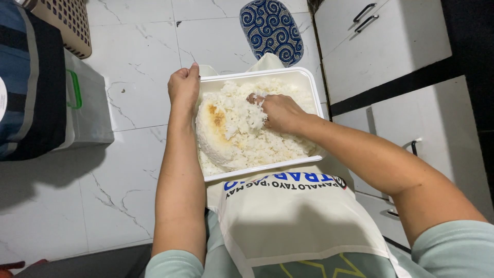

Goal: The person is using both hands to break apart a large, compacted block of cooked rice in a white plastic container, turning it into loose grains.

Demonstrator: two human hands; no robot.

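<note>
A white rectangular tray (309, 85) rests on my lap, over a cream apron (288, 216). It is full of cooked white rice (242, 139), with a browned, dome-shaped crust at the left side. My left hand (183, 85) grips the tray's far left corner. My right hand (278, 110) is pressed into the rice near the middle, fingers closed on a clump of grains.
The floor is white marble tile (134, 67). A blue patterned oval mat (271, 28) lies beyond the tray. White cabinets with dark handles (383, 44) stand at the right. A white box with a green handle (85, 100) and a woven basket (67, 23) sit at the left.
</note>
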